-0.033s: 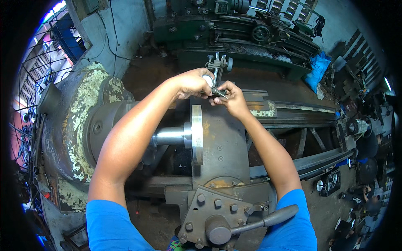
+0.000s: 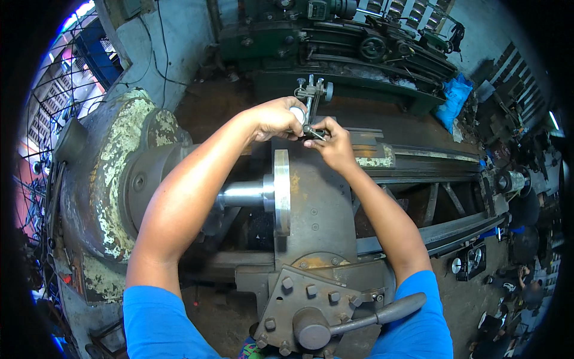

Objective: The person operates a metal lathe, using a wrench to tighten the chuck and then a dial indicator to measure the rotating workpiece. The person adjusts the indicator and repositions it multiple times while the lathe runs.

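Beyond the lathe's workpiece, my left hand is closed around a round dial indicator with a white face, partly covered by my fingers. The indicator is beside the metal post of an indicator stand, which has several knobs at its top. My right hand pinches a small dark clamp with a thin rod, just right of the dial; its fingertips partly hide it. Nearer me, a flat metal disc on a shiny shaft is mounted in the lathe, apart from both hands.
A bolted tool post with a long lever handle stands between my forearms. The worn headstock is at left, and the bed rails run right. Behind is a green lathe and a blue bag.
My right fingers have shifted slightly at the clamp. My left hand and the dial indicator stay nearly in place.
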Demonstrator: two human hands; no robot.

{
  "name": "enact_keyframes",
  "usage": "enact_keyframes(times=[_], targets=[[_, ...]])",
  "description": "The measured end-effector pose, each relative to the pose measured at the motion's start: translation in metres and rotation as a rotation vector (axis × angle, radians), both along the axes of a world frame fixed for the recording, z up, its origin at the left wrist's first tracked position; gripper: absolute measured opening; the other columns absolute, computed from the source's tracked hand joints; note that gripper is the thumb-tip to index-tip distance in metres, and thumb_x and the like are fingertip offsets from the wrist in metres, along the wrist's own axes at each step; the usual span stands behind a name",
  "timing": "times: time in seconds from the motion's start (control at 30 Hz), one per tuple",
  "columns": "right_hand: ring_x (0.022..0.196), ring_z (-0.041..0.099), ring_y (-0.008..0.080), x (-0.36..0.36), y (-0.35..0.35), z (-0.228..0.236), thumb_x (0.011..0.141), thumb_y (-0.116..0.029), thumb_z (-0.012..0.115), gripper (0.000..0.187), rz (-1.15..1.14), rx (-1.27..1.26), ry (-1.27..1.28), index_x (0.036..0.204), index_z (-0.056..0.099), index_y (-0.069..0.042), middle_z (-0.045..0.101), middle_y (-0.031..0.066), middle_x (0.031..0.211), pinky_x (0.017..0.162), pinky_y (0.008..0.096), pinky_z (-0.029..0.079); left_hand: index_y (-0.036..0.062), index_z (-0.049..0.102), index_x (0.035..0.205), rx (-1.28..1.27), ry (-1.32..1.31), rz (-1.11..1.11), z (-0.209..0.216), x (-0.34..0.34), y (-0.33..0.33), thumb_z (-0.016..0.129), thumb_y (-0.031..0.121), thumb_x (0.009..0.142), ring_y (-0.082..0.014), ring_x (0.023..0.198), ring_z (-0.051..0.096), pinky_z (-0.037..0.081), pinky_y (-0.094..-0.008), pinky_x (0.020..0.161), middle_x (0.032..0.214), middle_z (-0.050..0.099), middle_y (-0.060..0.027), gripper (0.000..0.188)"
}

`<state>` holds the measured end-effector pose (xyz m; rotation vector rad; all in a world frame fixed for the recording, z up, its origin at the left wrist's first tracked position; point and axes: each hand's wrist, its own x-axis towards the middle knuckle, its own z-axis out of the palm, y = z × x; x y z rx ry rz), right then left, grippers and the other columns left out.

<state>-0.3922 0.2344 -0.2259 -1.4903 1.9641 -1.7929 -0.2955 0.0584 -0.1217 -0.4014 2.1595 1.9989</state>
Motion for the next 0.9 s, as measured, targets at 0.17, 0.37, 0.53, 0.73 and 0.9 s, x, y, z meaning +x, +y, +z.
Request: enact_keyframes(times=[0.17, 0.37, 0.53, 0.73, 0.9], targets=[[0.083, 0.072, 0.0263, 0.005, 0.000, -0.001, 0.083, -0.011, 0.078, 0.032, -0.013, -0.046, -0.112, 0.108, 0.061, -0.001, 0.070, 0.0167, 0.104, 0.074, 0.0339, 0.059, 0.0008, 0.047, 0.127, -0.009, 0.003, 0.004, -0.001, 0.000, 0.000, 0.065, -0.011, 0.073, -0.0205, 0.086, 0.064, 0.057, -0.0332, 0.075, 0.100, 0.059, -0.0119, 0.058], [0.083, 0.069, 0.0252, -0.008, 0.003, 0.005, 0.104, -0.041, 0.044, 0.047, 0.480, 0.048, -1.312, 0.113, 0.059, 0.003, 0.068, 0.0193, 0.099, 0.071, 0.0329, 0.059, -0.0001, 0.050, 0.124, -0.098, 0.020, 0.022, 0.004, 0.001, 0.003, 0.065, -0.010, 0.067, -0.0214, 0.083, 0.062, 0.054, -0.0320, 0.068, 0.096, 0.061, -0.0129, 0.059], [0.068, 0.060, 0.0173, -0.007, 0.002, 0.001, 0.104, -0.028, 0.048, 0.032, 0.549, -0.083, -1.396, 0.112, 0.059, 0.001, 0.066, 0.0116, 0.091, 0.058, 0.0263, 0.046, 0.0020, 0.059, 0.117, -0.340, 0.094, 0.024, 0.011, 0.000, 0.009, 0.069, -0.008, 0.061, -0.0223, 0.088, 0.063, 0.053, -0.0339, 0.075, 0.097, 0.064, -0.0121, 0.058], [0.088, 0.069, 0.0233, -0.001, -0.001, -0.010, 0.096, -0.006, 0.060, 0.022, 0.338, -0.180, -0.895, 0.116, 0.053, -0.002, 0.067, 0.0158, 0.102, 0.072, 0.0286, 0.057, 0.0073, 0.069, 0.109, -0.608, 0.202, 0.051, 0.014, 0.002, 0.011, 0.073, -0.004, 0.053, -0.0244, 0.095, 0.065, 0.051, -0.0343, 0.085, 0.104, 0.068, -0.0108, 0.057], [0.095, 0.069, 0.0233, -0.002, -0.001, -0.014, 0.092, 0.005, 0.060, 0.019, 0.232, -0.220, -0.594, 0.107, 0.052, -0.002, 0.066, 0.0166, 0.109, 0.084, 0.0353, 0.061, 0.0074, 0.070, 0.108, -0.670, 0.214, 0.064, 0.013, 0.003, 0.013, 0.073, -0.002, 0.052, -0.0252, 0.096, 0.066, 0.051, -0.0348, 0.087, 0.103, 0.069, -0.0118, 0.057]])
